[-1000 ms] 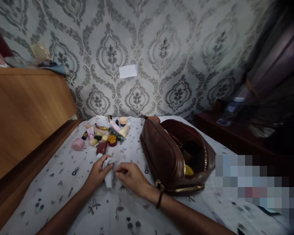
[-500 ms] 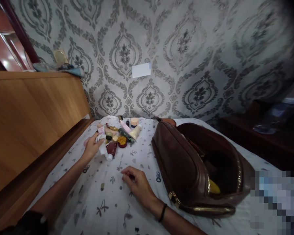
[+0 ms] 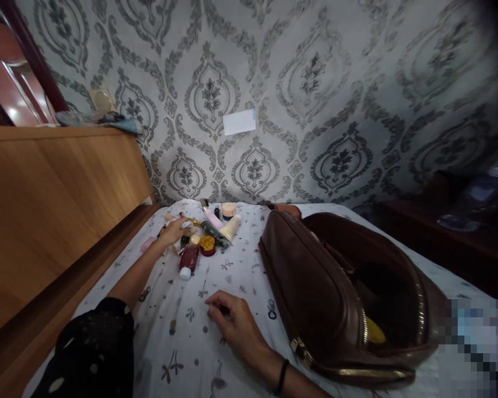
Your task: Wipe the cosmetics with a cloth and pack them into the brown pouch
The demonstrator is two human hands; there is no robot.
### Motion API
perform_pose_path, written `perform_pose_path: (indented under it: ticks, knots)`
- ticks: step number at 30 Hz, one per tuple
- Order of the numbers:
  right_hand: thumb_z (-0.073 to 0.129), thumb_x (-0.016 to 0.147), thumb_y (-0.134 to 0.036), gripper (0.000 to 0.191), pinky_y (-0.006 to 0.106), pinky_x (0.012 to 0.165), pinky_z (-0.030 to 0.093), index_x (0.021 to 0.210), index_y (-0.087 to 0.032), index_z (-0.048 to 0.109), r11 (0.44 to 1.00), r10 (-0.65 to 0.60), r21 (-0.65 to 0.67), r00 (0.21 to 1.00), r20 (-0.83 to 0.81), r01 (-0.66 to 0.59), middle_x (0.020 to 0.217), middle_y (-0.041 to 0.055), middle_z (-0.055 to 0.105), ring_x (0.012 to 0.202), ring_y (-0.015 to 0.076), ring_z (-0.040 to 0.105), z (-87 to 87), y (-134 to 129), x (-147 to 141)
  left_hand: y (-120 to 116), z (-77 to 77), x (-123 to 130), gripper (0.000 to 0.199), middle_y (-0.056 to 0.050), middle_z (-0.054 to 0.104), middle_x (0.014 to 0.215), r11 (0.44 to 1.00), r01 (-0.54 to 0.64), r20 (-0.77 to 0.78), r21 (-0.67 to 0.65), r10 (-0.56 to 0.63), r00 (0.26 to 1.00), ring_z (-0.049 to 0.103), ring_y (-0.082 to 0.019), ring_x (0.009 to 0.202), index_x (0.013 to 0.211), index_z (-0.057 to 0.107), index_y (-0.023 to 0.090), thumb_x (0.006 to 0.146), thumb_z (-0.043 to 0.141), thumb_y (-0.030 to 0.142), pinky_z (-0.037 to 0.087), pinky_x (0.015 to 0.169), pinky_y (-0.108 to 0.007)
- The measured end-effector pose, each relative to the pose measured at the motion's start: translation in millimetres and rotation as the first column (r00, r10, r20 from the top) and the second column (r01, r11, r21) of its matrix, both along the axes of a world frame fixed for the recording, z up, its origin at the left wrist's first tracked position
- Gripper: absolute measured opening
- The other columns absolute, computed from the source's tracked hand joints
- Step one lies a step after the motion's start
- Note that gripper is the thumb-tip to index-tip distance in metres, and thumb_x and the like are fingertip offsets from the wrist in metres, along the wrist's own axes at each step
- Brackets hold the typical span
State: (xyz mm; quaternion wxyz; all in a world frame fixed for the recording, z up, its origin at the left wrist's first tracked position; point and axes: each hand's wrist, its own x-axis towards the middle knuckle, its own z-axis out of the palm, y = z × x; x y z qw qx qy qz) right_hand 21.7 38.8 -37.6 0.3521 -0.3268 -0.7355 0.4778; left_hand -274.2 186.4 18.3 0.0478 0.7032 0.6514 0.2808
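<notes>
My left hand [image 3: 174, 231] reaches over the left side of a pile of cosmetics, fingers stretched out and palm down; what lies under it is hidden. Close by are a dark red bottle [image 3: 189, 258] with a white cap, a round jar with a yellow top [image 3: 208, 244], a dark green tube [image 3: 212, 232], a cream tube [image 3: 231, 228] and a pink tube [image 3: 213, 216]. My right hand [image 3: 237, 323] rests on the printed sheet [image 3: 170, 331], fingers loosely bent, thumb apart, holding nothing that I can see. Right of it stands a brown leather bag [image 3: 307, 276], unzipped.
A peach-lidded jar [image 3: 228, 210] stands at the back of the pile. Inside the bag shows something yellow [image 3: 374, 331]. A wooden panel [image 3: 66, 204] borders the left side, patterned wallpaper [image 3: 253, 66] the back. On the dark surface at right is a clear plastic bottle [image 3: 475, 199].
My left hand has moved up and right over the pile. The white item it held no longer shows, and the dark red bottle is uncovered. My right hand has barely moved.
</notes>
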Motion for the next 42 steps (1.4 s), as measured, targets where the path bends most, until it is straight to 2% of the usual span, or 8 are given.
perform_pose_path:
  ticks: [5,8,11,16,20,24,29,42]
  knots:
    - [0.055,0.084,-0.016,0.017,0.026,0.067,0.043,0.087,-0.016,0.072,1.0,-0.008,-0.003,1.0,0.006,0.008,0.075,0.0022,0.069,0.072,0.0157,0.061,0.1,-0.7,0.0,1.7,28.7,-28.8,0.032,-0.008,0.065,0.119,0.963,0.073,-0.13,-0.258,-0.11,0.985,0.066,-0.023,0.103,0.12,0.062,0.015,0.095,0.063,0.036,0.058,0.087,-0.042]
    - [0.054,0.085,-0.016,0.018,0.025,0.066,0.043,0.088,-0.016,0.072,1.0,-0.008,-0.021,1.0,-0.005,0.008,0.074,0.0018,0.068,0.07,0.0153,0.06,0.9,-1.4,0.8,14.5,41.6,-34.5,0.034,-0.008,0.064,0.121,0.961,0.032,-0.187,-0.274,-0.086,0.979,0.065,-0.024,0.104,0.121,0.061,0.015,0.095,0.063,0.036,0.057,0.088,-0.043]
    - [0.055,0.085,-0.016,0.017,0.026,0.067,0.044,0.088,-0.017,0.072,0.999,-0.012,-0.04,1.0,-0.017,0.011,0.075,0.0023,0.068,0.073,0.0164,0.062,1.5,-1.4,1.6,38.5,46.3,-27.2,0.035,-0.009,0.062,0.125,0.978,-0.015,-0.229,-0.208,-0.034,0.973,0.064,-0.025,0.108,0.123,0.061,0.016,0.096,0.062,0.036,0.057,0.091,-0.045]
    - [0.056,0.085,-0.015,0.017,0.026,0.067,0.045,0.09,-0.017,0.073,0.997,-0.006,-0.083,1.0,-0.007,0.005,0.076,0.0024,0.069,0.073,0.0167,0.062,-1.5,0.3,1.5,81.3,43.8,-3.9,0.036,-0.01,0.062,0.126,0.994,-0.041,-0.255,-0.104,0.013,0.967,0.064,-0.024,0.108,0.126,0.059,0.016,0.096,0.062,0.035,0.056,0.091,-0.045]
    - [0.056,0.087,-0.016,0.017,0.028,0.07,0.047,0.092,-0.018,0.072,0.995,-0.001,-0.102,1.0,0.001,0.001,0.078,0.0034,0.07,0.076,0.0169,0.063,-7.1,0.9,2.2,96.5,36.9,13.1,0.036,-0.01,0.061,0.128,0.998,0.001,-0.273,-0.065,-0.019,0.962,0.063,-0.025,0.111,0.128,0.058,0.016,0.096,0.061,0.035,0.055,0.094,-0.047]
    - [0.057,0.087,-0.015,0.016,0.028,0.071,0.048,0.092,-0.019,0.072,0.996,0.004,-0.092,1.0,0.0,-0.004,0.08,0.0038,0.07,0.078,0.0174,0.064,-8.3,0.9,3.3,96.4,25.0,24.3,0.033,-0.011,0.06,0.132,0.993,0.045,-0.331,-0.105,-0.078,0.941,0.06,-0.025,0.119,0.129,0.059,0.019,0.098,0.058,0.031,0.051,0.102,-0.048]
    - [0.057,0.087,-0.014,0.016,0.029,0.072,0.048,0.09,-0.018,0.072,0.998,-0.01,-0.055,1.0,0.009,0.01,0.078,0.0028,0.069,0.074,0.0162,0.062,-4.4,-0.2,3.1,91.6,12.6,27.2,0.035,-0.01,0.061,0.129,0.979,-0.013,-0.423,-0.206,-0.077,0.903,0.063,-0.024,0.111,0.126,0.059,0.017,0.096,0.061,0.035,0.055,0.094,-0.047]
    - [0.057,0.084,-0.012,0.019,0.027,0.071,0.047,0.091,-0.018,0.073,0.998,-0.008,-0.057,1.0,0.013,0.009,0.076,0.0017,0.069,0.073,0.0154,0.061,-0.2,-1.3,3.4,88.4,19.7,47.8,0.036,-0.011,0.061,0.128,0.967,-0.081,-0.607,-0.242,-0.086,0.79,0.063,-0.024,0.11,0.127,0.059,0.017,0.096,0.061,0.035,0.056,0.092,-0.045]
